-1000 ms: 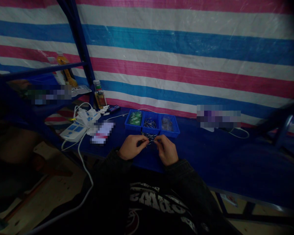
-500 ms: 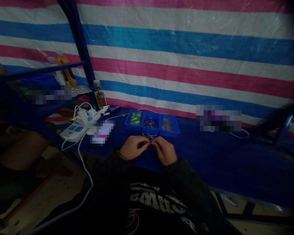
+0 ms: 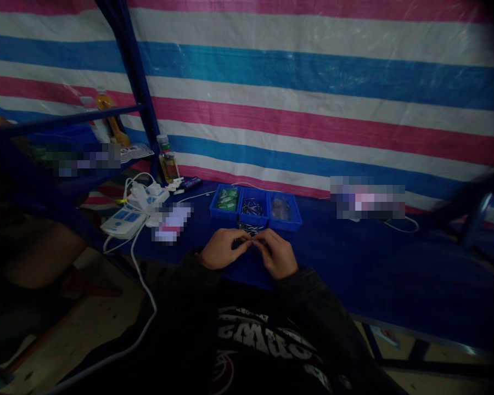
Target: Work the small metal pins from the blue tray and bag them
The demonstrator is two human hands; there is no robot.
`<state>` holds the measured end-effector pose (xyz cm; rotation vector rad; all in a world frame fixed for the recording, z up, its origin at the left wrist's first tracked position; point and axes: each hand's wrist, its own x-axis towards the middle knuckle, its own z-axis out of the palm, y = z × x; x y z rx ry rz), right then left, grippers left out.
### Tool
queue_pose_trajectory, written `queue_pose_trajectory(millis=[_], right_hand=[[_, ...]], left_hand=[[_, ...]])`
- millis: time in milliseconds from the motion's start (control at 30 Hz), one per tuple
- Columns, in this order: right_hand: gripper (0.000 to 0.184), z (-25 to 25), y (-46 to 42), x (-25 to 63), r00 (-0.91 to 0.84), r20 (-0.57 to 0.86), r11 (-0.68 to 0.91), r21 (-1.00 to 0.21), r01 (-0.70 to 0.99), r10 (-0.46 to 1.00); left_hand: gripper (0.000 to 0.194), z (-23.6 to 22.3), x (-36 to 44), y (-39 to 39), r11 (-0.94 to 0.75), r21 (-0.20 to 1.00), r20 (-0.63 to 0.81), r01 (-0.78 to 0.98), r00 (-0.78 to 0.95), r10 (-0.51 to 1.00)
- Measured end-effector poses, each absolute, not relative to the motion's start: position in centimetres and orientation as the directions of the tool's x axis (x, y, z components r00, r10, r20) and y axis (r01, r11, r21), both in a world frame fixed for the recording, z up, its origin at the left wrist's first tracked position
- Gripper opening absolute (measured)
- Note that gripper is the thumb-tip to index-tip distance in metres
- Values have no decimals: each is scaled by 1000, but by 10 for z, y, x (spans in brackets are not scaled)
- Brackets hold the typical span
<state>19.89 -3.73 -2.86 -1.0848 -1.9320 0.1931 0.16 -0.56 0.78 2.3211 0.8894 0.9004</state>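
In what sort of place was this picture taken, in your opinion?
Probably a makeshift work corner: a striped sheet hangs behind a table, which holds blue bins of small parts and a power strip.

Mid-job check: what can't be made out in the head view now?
Head view:
What, if anything, the left hand and right hand hold: too small, covered by fingers.
Dark metal pieces nearest the hands: partly hidden by them.
Clear contents of the right blue tray: dim, blurred.
Item beside the power strip: pixelated.
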Motion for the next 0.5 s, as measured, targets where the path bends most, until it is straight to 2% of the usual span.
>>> queue_pose_trajectory(millis=[500], right_hand=[[12, -27, -38, 199, -219, 632, 604, -495, 625, 744]], left_hand=[[16, 7, 1, -4, -685, 617, 407, 387, 588, 699]])
